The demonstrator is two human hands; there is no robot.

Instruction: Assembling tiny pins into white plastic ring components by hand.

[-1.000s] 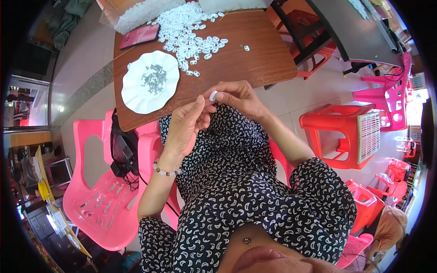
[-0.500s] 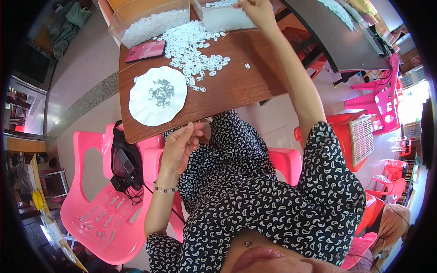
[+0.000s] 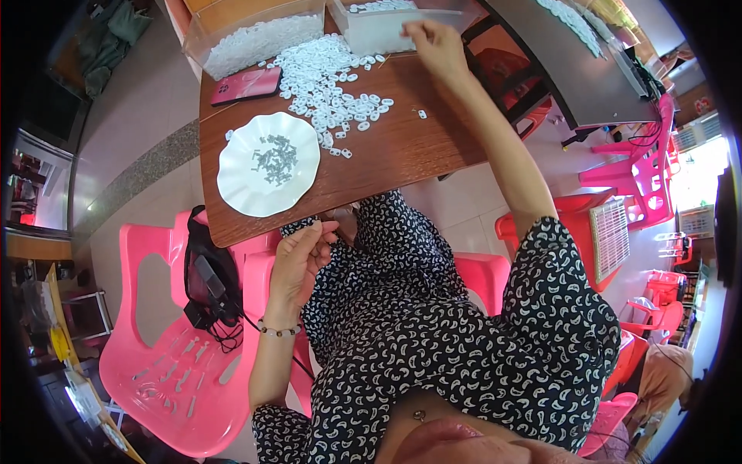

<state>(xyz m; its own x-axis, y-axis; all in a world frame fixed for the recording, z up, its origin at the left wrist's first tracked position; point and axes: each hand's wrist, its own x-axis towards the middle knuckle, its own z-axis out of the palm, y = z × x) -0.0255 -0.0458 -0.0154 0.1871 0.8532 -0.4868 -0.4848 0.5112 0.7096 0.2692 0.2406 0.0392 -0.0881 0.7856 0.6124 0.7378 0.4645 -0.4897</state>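
Note:
My left hand (image 3: 303,259) is just below the table's near edge, thumb and fingertips pinched together; whatever they hold is too small to make out. Up at the far right, my right hand (image 3: 442,52) hovers beside a clear plastic box (image 3: 379,31) of white pieces. Its fingers are loosely bent and apart, and nothing shows in them. A white wavy-edged plate (image 3: 236,174) holds a heap of small grey pins (image 3: 277,158). Beyond it, many white oval pieces with two holes (image 3: 321,85) lie spread over the brown table (image 3: 417,151).
A second clear box (image 3: 263,42) of white pieces stands at the back left, with a pink phone (image 3: 247,85) before it. One loose white piece (image 3: 422,114) lies apart on the right. A pink chair (image 3: 166,379) with a black bag (image 3: 209,271) stands to my left.
My right hand has drawn back toward me from over the right-hand box, its fingers now more visible. My left hand has dipped slightly, still pinched.

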